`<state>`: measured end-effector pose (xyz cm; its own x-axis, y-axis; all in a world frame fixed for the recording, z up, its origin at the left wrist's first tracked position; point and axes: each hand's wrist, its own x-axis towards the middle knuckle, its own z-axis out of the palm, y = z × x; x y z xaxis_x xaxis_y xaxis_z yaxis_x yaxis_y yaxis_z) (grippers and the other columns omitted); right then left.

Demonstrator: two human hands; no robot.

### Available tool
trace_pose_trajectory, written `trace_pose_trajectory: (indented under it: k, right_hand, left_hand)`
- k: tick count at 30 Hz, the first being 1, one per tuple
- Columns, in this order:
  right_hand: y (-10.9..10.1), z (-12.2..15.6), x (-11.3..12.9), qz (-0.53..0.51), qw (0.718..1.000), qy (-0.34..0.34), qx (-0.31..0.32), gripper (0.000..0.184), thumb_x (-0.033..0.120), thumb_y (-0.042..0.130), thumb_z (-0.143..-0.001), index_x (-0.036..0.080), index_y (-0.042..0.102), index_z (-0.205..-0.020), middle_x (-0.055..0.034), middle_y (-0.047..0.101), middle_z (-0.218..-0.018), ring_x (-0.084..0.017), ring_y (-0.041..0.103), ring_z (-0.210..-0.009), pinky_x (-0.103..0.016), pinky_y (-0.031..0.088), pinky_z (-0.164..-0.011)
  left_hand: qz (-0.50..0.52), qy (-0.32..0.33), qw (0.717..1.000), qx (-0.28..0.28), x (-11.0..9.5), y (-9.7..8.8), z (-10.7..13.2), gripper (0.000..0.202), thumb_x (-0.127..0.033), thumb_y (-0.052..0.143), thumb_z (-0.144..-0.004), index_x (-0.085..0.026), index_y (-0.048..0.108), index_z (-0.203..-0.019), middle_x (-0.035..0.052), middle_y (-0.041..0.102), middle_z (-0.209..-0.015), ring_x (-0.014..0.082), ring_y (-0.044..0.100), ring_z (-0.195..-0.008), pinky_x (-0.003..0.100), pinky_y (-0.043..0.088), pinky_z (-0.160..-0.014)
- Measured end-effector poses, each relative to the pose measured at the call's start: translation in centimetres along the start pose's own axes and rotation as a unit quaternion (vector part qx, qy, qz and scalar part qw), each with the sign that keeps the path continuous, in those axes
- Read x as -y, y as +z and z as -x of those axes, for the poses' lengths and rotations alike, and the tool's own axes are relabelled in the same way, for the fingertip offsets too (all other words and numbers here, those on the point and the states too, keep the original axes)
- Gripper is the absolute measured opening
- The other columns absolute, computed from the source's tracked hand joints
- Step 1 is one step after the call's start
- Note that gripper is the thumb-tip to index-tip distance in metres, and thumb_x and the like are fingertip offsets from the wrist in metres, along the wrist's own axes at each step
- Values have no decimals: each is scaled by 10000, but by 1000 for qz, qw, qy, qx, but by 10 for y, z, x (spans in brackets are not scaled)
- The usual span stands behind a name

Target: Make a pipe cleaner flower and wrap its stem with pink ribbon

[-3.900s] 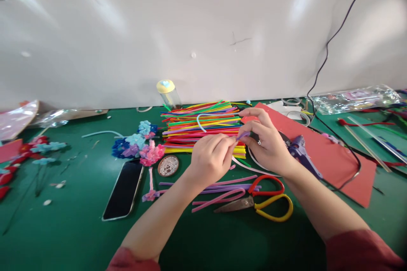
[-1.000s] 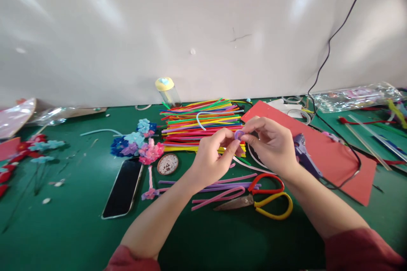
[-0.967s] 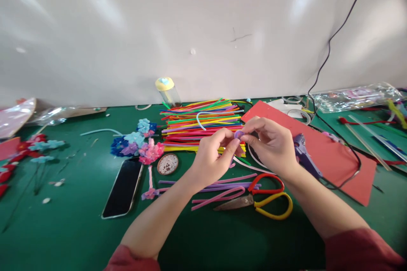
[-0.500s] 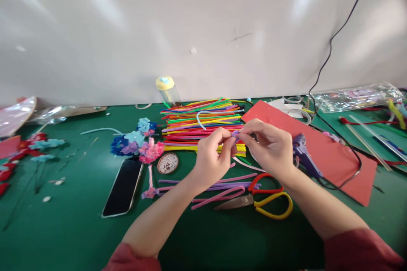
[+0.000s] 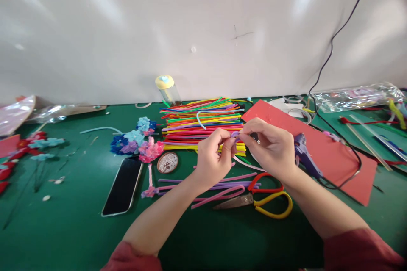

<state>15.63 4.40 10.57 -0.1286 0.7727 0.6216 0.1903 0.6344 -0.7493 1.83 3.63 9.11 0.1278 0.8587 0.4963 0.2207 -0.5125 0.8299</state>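
Note:
My left hand (image 5: 212, 157) and my right hand (image 5: 271, 148) meet above the green table (image 5: 63, 228), fingertips pinched together on a small coiled purple pipe cleaner (image 5: 235, 135). They hover in front of a stack of multicoloured pipe cleaners (image 5: 200, 125). Below my hands lie loose pink and purple pipe cleaners (image 5: 219, 186) and scissors (image 5: 260, 201) with red and yellow handles. A purple glue gun (image 5: 303, 156) rests just right of my right hand.
A black phone (image 5: 122, 186) lies left of my left arm, beside a round brown disc (image 5: 167, 162) and a cluster of small pipe-cleaner flowers (image 5: 136, 144). A red sheet (image 5: 333, 156) with a black cable (image 5: 330, 51) lies at the right. A yellow-capped jar (image 5: 165, 89) stands by the white wall.
The straight purple piece seen earlier is now rolled into a small coil between my fingertips. My hands have stayed in the same place, fingers shifting slightly around the coil.

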Motion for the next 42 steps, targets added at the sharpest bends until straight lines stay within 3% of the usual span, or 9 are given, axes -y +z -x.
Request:
trace_pose_trajectory:
  k: [18, 26, 30, 36, 42]
  right_hand:
    - [-4, -3, 2, 10, 998, -13, 55, 121, 74, 550, -776, 179, 590, -731, -11, 582, -691, -132, 537, -688, -309, 447, -645]
    - [-5, -6, 2, 24, 995, -25, 95, 136, 66, 530, -788, 177, 576, -724, -1, 563, -669, -122, 509, -670, -291, 429, -624]
    - [-7, -7, 0, 20, 993, -20, 113, 102, 89, 537, -797, 177, 568, -755, -6, 559, -689, -129, 514, -691, -297, 432, -639]
    - [-3, -5, -6, 9, 996, -59, 65, 113, 96, 576, -778, 196, 564, -829, -16, 568, -743, -147, 526, -739, -325, 441, -677]
    - [-1, -6, -8, 11, 994, -93, 55, 107, 90, 556, -791, 196, 572, -789, -11, 562, -698, -143, 522, -690, -332, 443, -654]
  left_hand:
    - [20, 12, 1000, -18, 1, -1, -2, 152, -218, 450, -854, -179, 448, -707, -44, 503, -520, 59, 498, -433, 152, 399, -429]
    - [42, -13, 999, -5, -1, -1, -1, 165, -243, 458, -851, -172, 455, -702, -40, 503, -513, 62, 494, -429, 152, 387, -412]
    - [105, -48, 993, 8, -2, -1, -3, 177, -265, 470, -851, -166, 462, -704, -44, 500, -506, 57, 487, -426, 144, 387, -403]
    - [228, -92, 969, 26, -4, -3, -7, 154, -277, 488, -851, -163, 477, -748, -44, 543, -532, 60, 530, -462, 151, 436, -437]
    - [261, -105, 956, 78, -6, -7, -9, 185, -314, 532, -823, -161, 473, -739, -41, 546, -550, 60, 524, -466, 171, 455, -463]
